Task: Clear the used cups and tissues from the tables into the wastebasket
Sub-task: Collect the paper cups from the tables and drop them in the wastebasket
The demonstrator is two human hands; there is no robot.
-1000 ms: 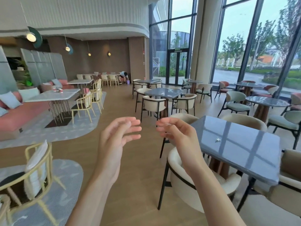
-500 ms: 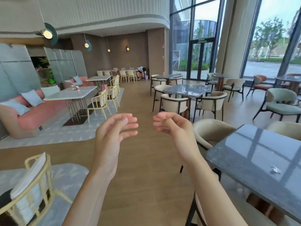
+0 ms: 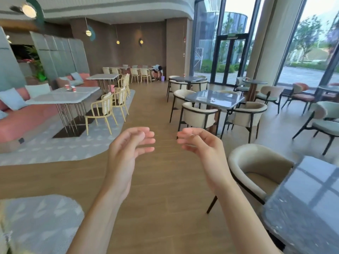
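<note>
So the view has swung left since a second ago. The grey surface with the little scrap on it, which sat right beside the person, has slid off to the near right and the scrap isn't visible on it now, while the left side of the cafe has opened up.

Going left to right: far left there's the white marble surface [image 3: 62,98] by the pink sofa, with two red cups [image 3: 70,88] standing close together near its far end. Looks like the next pickup to me. Centre, both hands are up over the wooden floor, well apart from any furniture. Left hand [image 3: 128,149] has loosely curled fingers, nothing in its grip. Right hand [image 3: 200,145] is the same, relaxed and empty, palms facing each other.

Further right, the mid-room grey surface [image 3: 214,99] has a tiny pale bit on it, maybe a tissue, too small to tell. Way at the back someone is bent over a small purple bin [image 3: 162,78], possibly the wastebasket.

Nothing carried yet, so my guess is they're heading toward the cups.
</note>
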